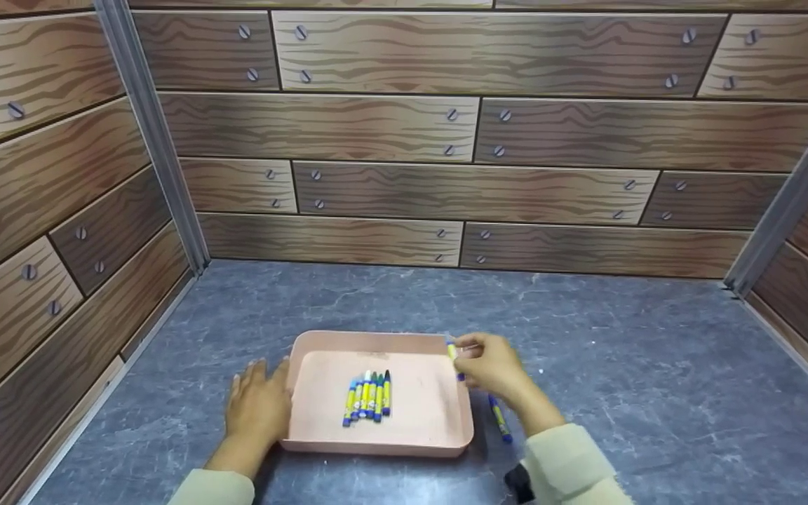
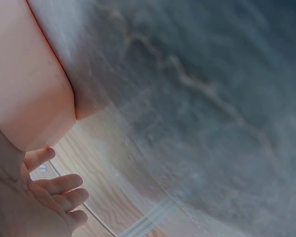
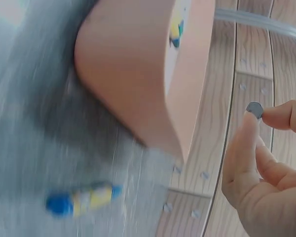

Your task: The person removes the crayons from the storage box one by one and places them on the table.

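Note:
A pink rectangular tray [image 1: 376, 449] stands on the table, and several crayons [image 1: 367, 398] with yellow wrappers and blue ends lie side by side in it. At the tray's left wall rests my left hand [image 1: 258, 403], its fingers extended. My right hand [image 1: 492, 363] pinches one crayon [image 1: 452, 349] between thumb and fingers over the tray's right wall. The right wrist view shows only its dark grey end [image 3: 255, 109]. Outside the tray, near the right wrist, another crayon [image 1: 500, 419] lies on the table.
The blue-grey marbled table [image 1: 656, 379] stretches around the tray. Wood-patterned panels [image 1: 376, 189] wall it in at the back and sides, with grey metal strips [image 1: 155, 140] at the corners. A small black object [image 1: 518, 482] shows at the right sleeve.

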